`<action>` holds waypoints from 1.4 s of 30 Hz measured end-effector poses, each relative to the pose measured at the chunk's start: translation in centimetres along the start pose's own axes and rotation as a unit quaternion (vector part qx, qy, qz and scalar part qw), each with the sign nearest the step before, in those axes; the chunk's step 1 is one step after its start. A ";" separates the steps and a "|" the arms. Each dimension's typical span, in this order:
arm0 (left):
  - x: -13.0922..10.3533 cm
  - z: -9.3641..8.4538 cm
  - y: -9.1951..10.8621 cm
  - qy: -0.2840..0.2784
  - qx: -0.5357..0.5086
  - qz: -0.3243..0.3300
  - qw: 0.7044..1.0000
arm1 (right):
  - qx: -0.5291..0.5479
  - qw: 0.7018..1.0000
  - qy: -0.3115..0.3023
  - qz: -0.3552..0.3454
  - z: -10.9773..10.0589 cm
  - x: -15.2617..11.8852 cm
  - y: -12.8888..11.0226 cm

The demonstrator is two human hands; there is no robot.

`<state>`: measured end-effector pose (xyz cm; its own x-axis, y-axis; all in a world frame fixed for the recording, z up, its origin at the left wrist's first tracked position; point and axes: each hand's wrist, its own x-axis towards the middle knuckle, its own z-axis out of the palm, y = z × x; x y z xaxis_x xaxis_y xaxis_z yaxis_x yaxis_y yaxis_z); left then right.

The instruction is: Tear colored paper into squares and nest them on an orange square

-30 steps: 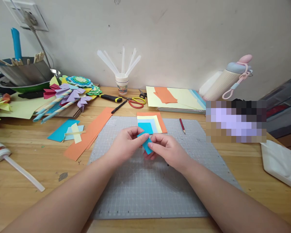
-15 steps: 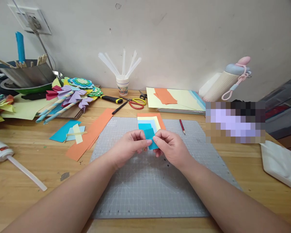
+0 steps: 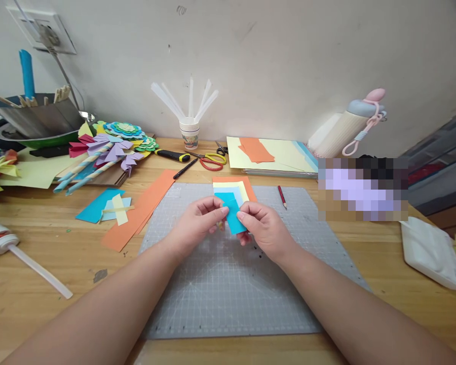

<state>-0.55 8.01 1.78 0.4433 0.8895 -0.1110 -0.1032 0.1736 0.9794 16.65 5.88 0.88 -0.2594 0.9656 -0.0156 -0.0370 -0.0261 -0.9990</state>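
Observation:
A small blue paper piece (image 3: 235, 220) is pinched between my two hands, above the grey cutting mat (image 3: 228, 299). My left hand (image 3: 201, 218) grips its left edge between thumb and fingers. At its right edge, my right hand (image 3: 264, 225) does the same. Just beyond my fingers lie stacked paper squares, with an orange square (image 3: 253, 188) at the bottom, then a yellow square (image 3: 244, 185), a pale blue one and a bright blue one on top. My left hand and the held piece cover part of the stack. A red pencil (image 3: 281, 196) rests on the mat.
Orange strips (image 3: 140, 213) and blue paper (image 3: 99, 204) lie left of the mat. A glue gun (image 3: 2, 238) stands at far left. Scissors (image 3: 213, 161), a cutter (image 3: 173, 155), a paper cup (image 3: 190, 134) with glue sticks and a paper stack (image 3: 281, 154) line the back.
The blue paper piece has turned between my hands and now shows more of its length, slanting down to the right. The whole view has shifted slightly.

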 end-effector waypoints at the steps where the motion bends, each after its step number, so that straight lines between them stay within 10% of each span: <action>1: 0.1 -0.1 0.0 0.010 0.000 0.003 1.000 | 0.003 1.000 -0.001 0.002 0.0 0.0 0.0; 42: -0.1 1.0 -1.3 0.026 0.166 0.066 0.984 | 0.020 0.990 0.135 -0.043 1.6 0.1 1.3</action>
<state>0.42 7.25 0.72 0.3975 0.9173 0.0217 0.1424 -0.0850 0.9861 14.98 5.52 -0.32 0.0129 0.9985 0.0541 -0.0881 0.0550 -0.9946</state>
